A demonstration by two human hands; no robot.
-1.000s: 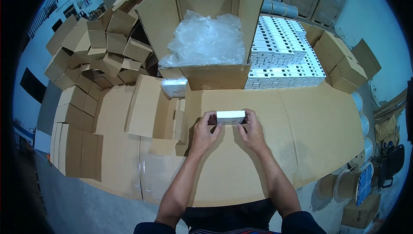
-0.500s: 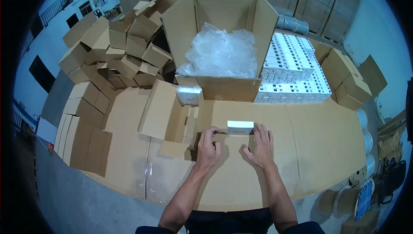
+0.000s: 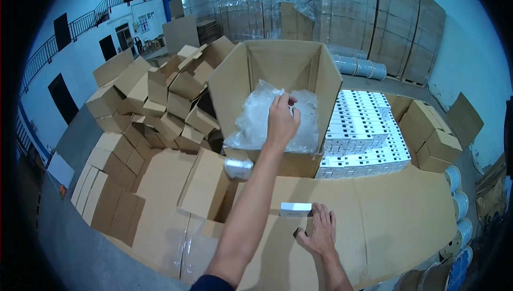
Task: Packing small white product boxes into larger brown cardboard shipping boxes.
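My left hand [image 3: 282, 121] reaches forward into a large open cardboard carton [image 3: 320, 72]. Its fingers are curled down on one of the clear plastic bags [image 3: 251, 125] that fill the carton. My right hand [image 3: 320, 233] lies flat on the cardboard-covered table [image 3: 385, 221], fingers spread. Its fingertips are next to a small white box [image 3: 295, 208] that lies on its side. A small dark thing [image 3: 296, 232] sits by the thumb.
Stacked small white boxes [image 3: 363, 136] stand right of the carton. A heap of small brown cartons [image 3: 160, 109] lies to the left, an open one [image 3: 206, 184] and a plastic-wrapped piece [image 3: 238, 168] near me. Brown boxes [image 3: 433, 136] and tape rolls [image 3: 454, 179] are at the right.
Both hands let go of the white box, which now lies on the table. My left hand has moved up into the big carton; the right stays by the box.
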